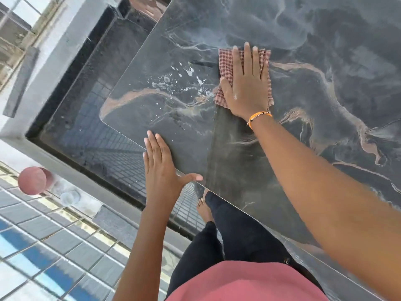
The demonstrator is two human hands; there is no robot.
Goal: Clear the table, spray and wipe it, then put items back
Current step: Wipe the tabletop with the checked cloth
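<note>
Pressing flat, right hand (246, 83) holds checked cloth (225, 59) on table (325, 83).

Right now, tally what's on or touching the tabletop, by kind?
Cloths: 1, the red checked cloth lying flat on the marble table
Hands: 2, the right hand pressing flat on the cloth, the left hand resting flat at the table's near edge
Patches of white spray droplets: 1
Total: 4
</note>
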